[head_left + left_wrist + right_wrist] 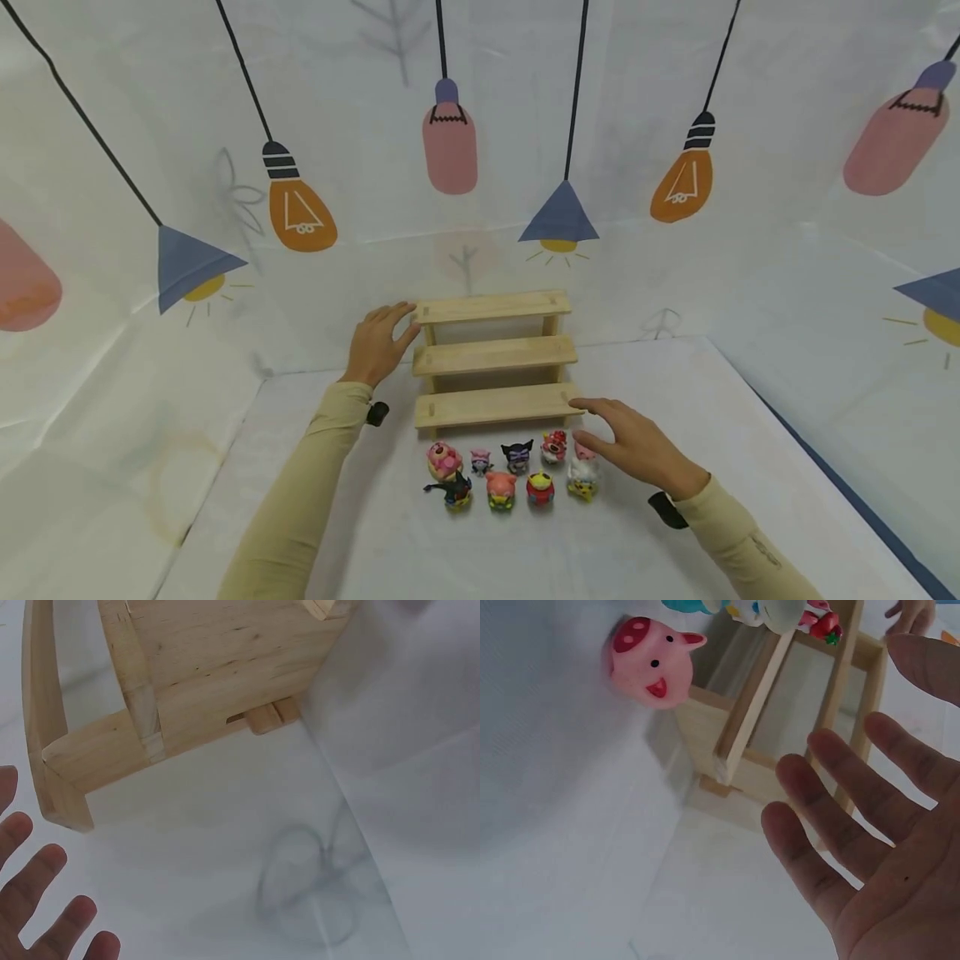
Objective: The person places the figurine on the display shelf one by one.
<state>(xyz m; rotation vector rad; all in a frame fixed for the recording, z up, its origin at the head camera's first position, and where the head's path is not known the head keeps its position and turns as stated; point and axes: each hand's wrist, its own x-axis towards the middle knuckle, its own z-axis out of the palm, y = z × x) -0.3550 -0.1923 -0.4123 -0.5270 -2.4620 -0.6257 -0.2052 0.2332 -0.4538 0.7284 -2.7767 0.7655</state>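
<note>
A light wooden three-step rack (pixel 491 358) stands against the back wall. My left hand (pixel 377 346) is at the left end of its top step, and in the left wrist view the spread fingers (pixel 34 881) hold nothing. At the right end of the bottom step is my right hand (pixel 637 442), its fingers (pixel 840 817) extended and apart. Below the right thumb, a pink pig figurine (pixel 652 664) partly shows in the head view. Several small toy figures stand in front of the rack, among them a pink bear (pixel 444 460) and a black-eared figure (pixel 517 456).
The white-covered table (pixel 645 383) meets a white sheet wall (pixel 360 275) printed with hanging lamps. Front-row toys include a red figure with a yellow head (pixel 540 489) and a dark winged figure (pixel 455 492). A blue strip (pixel 840 500) runs along the table's right edge.
</note>
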